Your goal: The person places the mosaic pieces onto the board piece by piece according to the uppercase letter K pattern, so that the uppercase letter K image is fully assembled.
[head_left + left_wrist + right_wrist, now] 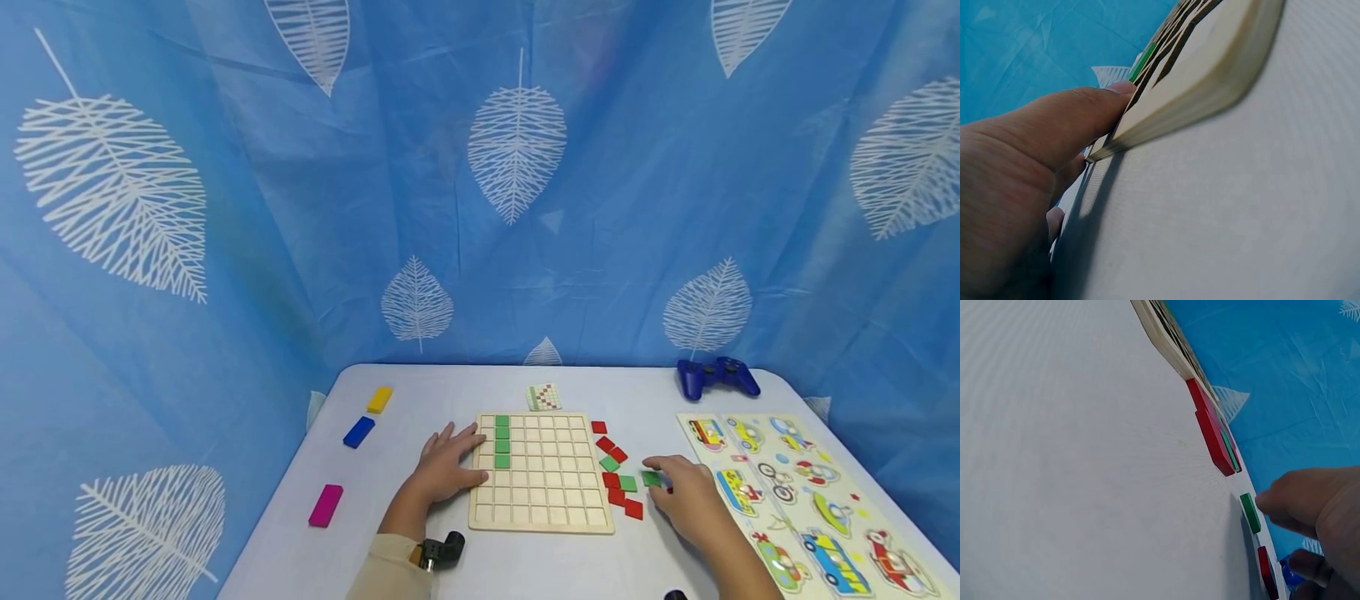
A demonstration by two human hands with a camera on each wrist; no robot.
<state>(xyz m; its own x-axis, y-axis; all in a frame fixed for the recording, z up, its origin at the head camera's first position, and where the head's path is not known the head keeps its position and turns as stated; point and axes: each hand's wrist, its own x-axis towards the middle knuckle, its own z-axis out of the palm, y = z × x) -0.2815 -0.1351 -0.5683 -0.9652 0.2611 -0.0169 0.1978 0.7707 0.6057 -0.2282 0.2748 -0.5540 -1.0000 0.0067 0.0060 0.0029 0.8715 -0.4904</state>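
Note:
A square wooden grid board [555,523] lies on the table, with a column of green tiles [502,447] in its upper left part. My left hand [444,468] rests at its left edge, fingers spread; in the left wrist view the thumb [1085,109] lies over the board's rim [1210,94]. Right of the board, my right hand [688,493] is over a loose green tile [650,479], index finger and thumb apart around it. The right wrist view shows a fingertip close above that green tile [1250,513]. Beside it is a red tile [1267,572], partly under the hand.
Several red tiles [633,509] and green tiles [628,483] lie along the board's right side. A small pattern card [543,397] sits behind it. Yellow [379,400], blue [358,432] and magenta blocks [326,506] are at left. A game controller [717,377] and picture puzzles [806,500] occupy the right.

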